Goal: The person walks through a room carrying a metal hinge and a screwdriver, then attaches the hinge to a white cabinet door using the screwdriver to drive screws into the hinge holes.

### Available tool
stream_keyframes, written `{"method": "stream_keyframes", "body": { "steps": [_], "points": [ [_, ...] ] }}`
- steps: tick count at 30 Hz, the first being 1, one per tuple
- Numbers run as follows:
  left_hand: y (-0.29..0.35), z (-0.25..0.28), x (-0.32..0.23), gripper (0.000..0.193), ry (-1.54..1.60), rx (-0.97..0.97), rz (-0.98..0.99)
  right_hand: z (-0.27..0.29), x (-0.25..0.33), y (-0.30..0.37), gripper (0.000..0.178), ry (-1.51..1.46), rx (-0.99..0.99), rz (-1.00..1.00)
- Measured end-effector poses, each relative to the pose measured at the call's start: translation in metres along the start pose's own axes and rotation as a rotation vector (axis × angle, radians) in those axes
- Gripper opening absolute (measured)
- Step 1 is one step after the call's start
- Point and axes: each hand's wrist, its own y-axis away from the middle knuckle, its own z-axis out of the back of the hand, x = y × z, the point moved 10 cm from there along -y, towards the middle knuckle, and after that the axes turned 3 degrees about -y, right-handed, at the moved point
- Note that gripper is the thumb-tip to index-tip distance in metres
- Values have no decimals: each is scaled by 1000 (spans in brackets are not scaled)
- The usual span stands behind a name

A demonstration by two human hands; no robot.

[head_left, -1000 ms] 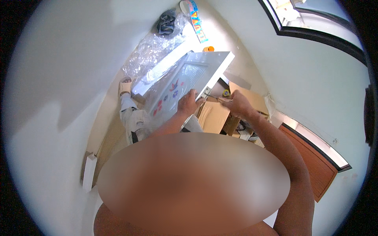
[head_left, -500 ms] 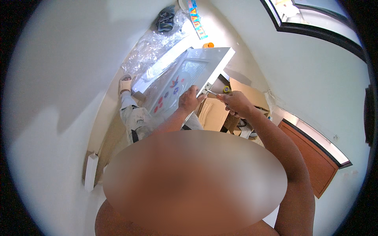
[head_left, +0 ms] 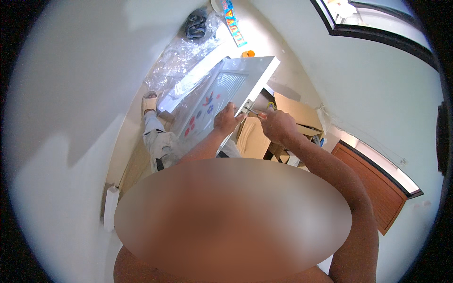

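Observation:
A white door (head_left: pixel 258 70) with a louvred section and red and blue flower designs stands on its long edge, tilted, between my legs. My left hand (head_left: pixel 226 120) grips its upper edge, the fingers over the decorated face and the thumb by the edge. A small metal lock plate (head_left: pixel 248 104) is set in that edge, just beyond the thumb. My right hand (head_left: pixel 277 125) is closed round a screwdriver (head_left: pixel 255 112), whose shaft points left to the plate. Most of the screwdriver's handle is hidden in the fingers; whether its tip sits in a screw is too small to tell.
Open cardboard boxes (head_left: pixel 297 111) stand right of the door, with a yellow tape roll (head_left: pixel 270 105) near them. Clear plastic wrapping (head_left: pixel 177 59), a dark bag (head_left: pixel 195 24), an orange cup-like object (head_left: pixel 248 54) and a colourful long box (head_left: pixel 234 23) lie beyond. Walls flank both sides.
My right hand has turned about the screwdriver, its back now facing up more, and shifted slightly left. My left hand and the door stay in place.

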Motion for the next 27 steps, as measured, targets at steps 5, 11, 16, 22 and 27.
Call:
{"method": "stream_keyframes", "body": {
  "steps": [5,11,16,22,27],
  "points": [
    [1,-2,-1,63,-4,76,35,-8,-5,-7,28,-166,113,49],
    [-4,4,-5,63,-13,79,35,19,0,17,29,-100,-219,38],
    [-5,3,-5,67,-17,78,35,23,9,-4,20,-38,-234,25],
    [-9,-3,-2,66,-70,141,87,-6,-17,-19,19,-252,31,79],
    [-12,-1,1,62,-63,186,187,-33,-55,6,36,-796,-82,-113]
  ]
}}
